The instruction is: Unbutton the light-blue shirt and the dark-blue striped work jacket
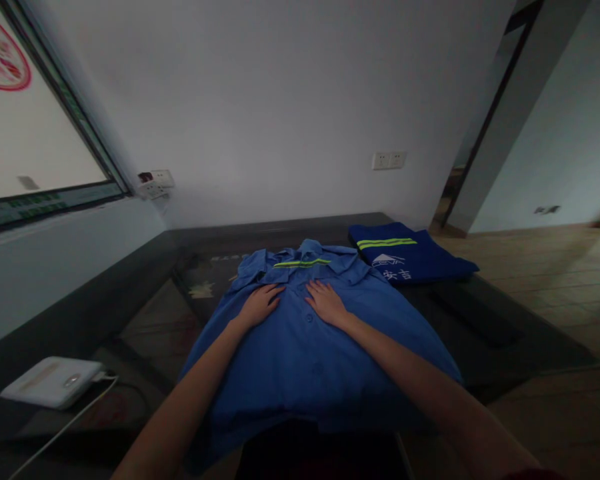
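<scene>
On the dark table [505, 313], a blue work shirt [300, 347] is spread front-up.
Left hand [260, 305] and right hand [326, 303] are laid flat, fingers spread, on its chest (nothing pinched); a folded navy shirt [407, 259] is seen beyond.

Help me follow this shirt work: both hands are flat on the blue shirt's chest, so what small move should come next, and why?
Probably sweep the left hand and right hand outward to smooth the cloth. The blue shirt lies front up on the dark table, both palms pressed flat beside the button line, with soft wrinkles toward the sides.
</scene>
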{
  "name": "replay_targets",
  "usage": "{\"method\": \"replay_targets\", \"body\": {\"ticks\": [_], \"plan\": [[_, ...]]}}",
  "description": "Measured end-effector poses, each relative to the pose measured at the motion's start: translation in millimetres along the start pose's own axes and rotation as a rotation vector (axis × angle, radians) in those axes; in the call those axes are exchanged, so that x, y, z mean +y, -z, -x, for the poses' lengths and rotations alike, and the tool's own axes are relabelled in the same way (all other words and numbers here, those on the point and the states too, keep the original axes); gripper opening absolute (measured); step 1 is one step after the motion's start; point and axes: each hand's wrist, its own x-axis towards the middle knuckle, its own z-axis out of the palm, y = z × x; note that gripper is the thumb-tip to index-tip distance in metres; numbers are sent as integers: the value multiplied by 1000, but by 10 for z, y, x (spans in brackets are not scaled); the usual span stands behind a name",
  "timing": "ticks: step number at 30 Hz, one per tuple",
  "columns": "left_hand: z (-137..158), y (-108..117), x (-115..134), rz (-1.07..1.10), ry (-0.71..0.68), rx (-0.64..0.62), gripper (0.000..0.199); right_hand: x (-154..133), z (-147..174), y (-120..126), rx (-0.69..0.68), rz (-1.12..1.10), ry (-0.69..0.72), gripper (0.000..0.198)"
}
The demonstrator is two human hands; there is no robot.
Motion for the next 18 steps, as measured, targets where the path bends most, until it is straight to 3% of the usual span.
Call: {"method": "replay_targets", "body": {"ticks": [7,11,14,18], "plan": [[-147,-80,430,183,42,115,30,-39,-42,63,66,7,28,29],[-284,-75,475,211,98,88,21,-18,-50,107,99,-31,-22,25],[-428,-10,477,288,199,62,15,32,-36,200,169,-196,4,24],[-556,17,531,452,347,294,15,106,15,407,239,-518,191,21]]}}
